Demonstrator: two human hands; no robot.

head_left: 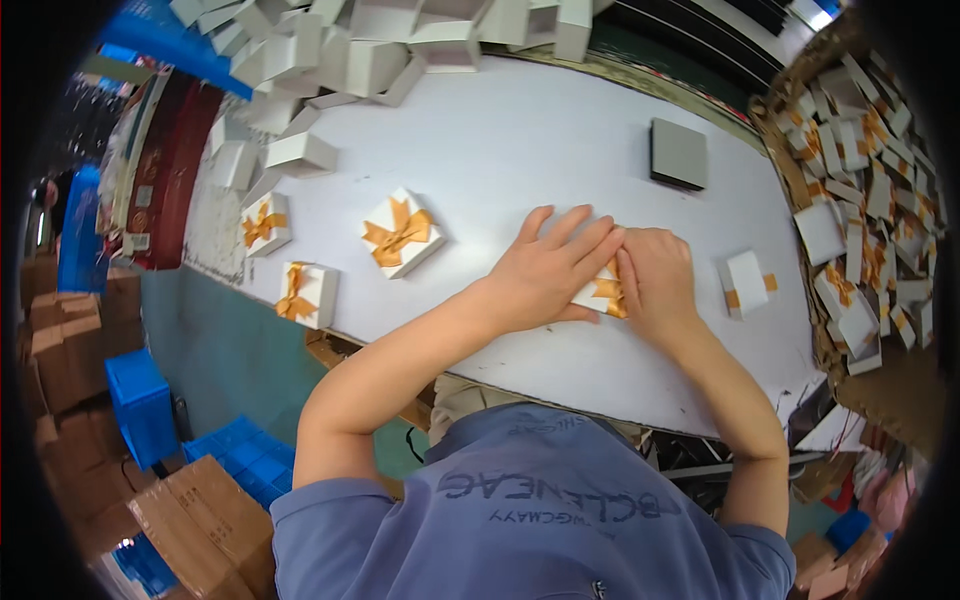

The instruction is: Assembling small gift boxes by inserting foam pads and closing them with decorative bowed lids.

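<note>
A small white gift box (588, 297) with an orange satin ribbon sits on the white table in front of me. My left hand (548, 268) lies across its left and far side, fingers stretched and the thumb along the near edge. From the right, my right hand (658, 280) grips it, fingers curled and the thumb by the ribbon. Much of the box is hidden under both hands. To the left stand three more white boxes with orange bows: a larger-looking one (402, 235), one beyond it (265, 225) and one nearer the edge (308, 294).
White box parts (375, 65) are heaped at the far left. A grey-topped dark block (679, 153) lies far right, with a ribboned white box (745, 284) nearer. Right of the table, a carton (815, 290) holds many ribboned boxes. Brown cartons (205, 525) and blue crates (140, 405) stand lower left.
</note>
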